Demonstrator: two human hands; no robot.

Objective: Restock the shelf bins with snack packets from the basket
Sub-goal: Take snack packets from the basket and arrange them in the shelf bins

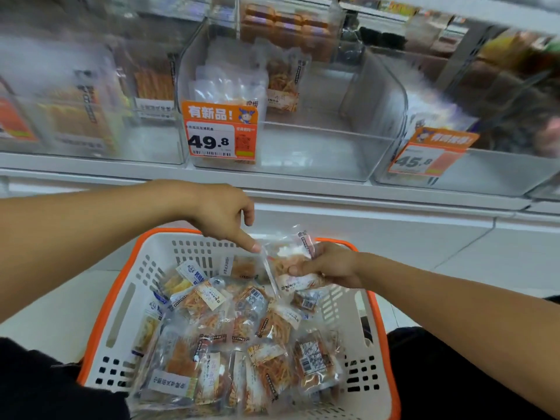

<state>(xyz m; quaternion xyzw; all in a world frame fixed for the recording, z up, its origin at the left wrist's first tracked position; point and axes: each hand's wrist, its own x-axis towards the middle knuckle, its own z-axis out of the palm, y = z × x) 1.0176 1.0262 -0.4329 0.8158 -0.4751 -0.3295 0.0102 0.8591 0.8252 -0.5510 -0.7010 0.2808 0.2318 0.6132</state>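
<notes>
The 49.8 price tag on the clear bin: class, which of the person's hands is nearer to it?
Left. The left hand hangs just below the 49.8 price tag, above the basket. The right hand is lower and off to the right, gripping a snack packet.

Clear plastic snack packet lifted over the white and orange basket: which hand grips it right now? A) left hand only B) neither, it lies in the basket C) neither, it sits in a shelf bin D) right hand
D: the right hand has fingers and thumb curled round the clear plastic snack packet above the white and orange basket; the left hand only points a finger at its edge.
</notes>
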